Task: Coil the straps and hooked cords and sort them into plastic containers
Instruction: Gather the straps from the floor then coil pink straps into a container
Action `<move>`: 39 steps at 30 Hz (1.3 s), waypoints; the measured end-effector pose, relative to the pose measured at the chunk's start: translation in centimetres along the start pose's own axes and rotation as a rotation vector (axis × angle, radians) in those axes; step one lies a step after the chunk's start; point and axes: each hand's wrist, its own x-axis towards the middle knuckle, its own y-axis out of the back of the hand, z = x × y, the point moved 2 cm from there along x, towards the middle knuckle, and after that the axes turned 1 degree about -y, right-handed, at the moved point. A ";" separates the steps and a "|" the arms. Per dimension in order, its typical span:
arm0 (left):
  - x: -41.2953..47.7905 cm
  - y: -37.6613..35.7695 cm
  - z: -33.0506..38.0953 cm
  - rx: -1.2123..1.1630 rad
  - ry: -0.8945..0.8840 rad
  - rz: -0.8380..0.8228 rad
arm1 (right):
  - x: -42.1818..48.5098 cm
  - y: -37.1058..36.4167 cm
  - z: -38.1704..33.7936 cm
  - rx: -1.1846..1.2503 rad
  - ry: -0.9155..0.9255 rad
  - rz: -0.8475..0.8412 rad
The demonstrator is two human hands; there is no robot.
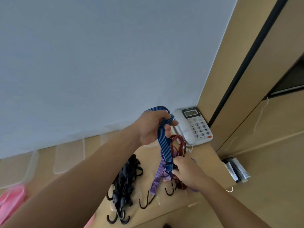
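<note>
Your left hand [154, 127] is curled tight round the folded top of the blue cord [162, 142], a flat striped elastic. It holds the cord up just left of the telephone [194, 127], with a loop arching over your knuckles. Your right hand [185, 171] is below the telephone and nearer to you. Its fingers and thumb pinch the bottom of the same blue cord, where a few turns are wrapped round the bundle. Between your two hands the blue cord hangs as several straight strands, clear of the counter [205, 155].

A red cord [180, 143] loops just below the telephone's lower left corner, right behind the blue one, and runs down under your right hand. Whether either hand grips it cannot be told. A purple cord [157, 178] lies on the counter below and left of the telephone, under the blue bundle, with a dark hook [143, 207] at its near end. Further left of the telephone lies a heap of black cords [126, 181], their hooks pointing towards you. Clear plastic containers [69, 155] stand in a row against the wall [98, 55], well left of the telephone. Something pink [11, 199], blurred, sits far left of the telephone, at the near edge
</note>
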 end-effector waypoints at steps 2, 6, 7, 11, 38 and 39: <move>-0.1 -0.4 1.1 0.001 0.013 -0.036 | 0.1 0.4 0.0 0.034 0.012 0.022; 0.1 0.0 0.0 0.210 0.044 0.045 | 0.1 0.6 0.7 0.179 -0.065 -0.014; 0.3 0.5 -0.8 0.228 0.049 0.076 | 0.1 0.7 1.0 0.204 -0.068 -0.035; 1.0 2.5 -2.9 0.158 -0.003 0.186 | 0.1 1.5 1.7 0.215 -0.015 -0.099; 1.7 -1.3 -3.3 0.026 0.026 0.165 | 0.4 2.2 -2.8 -0.358 0.311 0.076; 1.5 -1.3 -3.3 0.081 0.030 0.157 | 0.3 2.5 -3.1 -0.359 0.313 0.063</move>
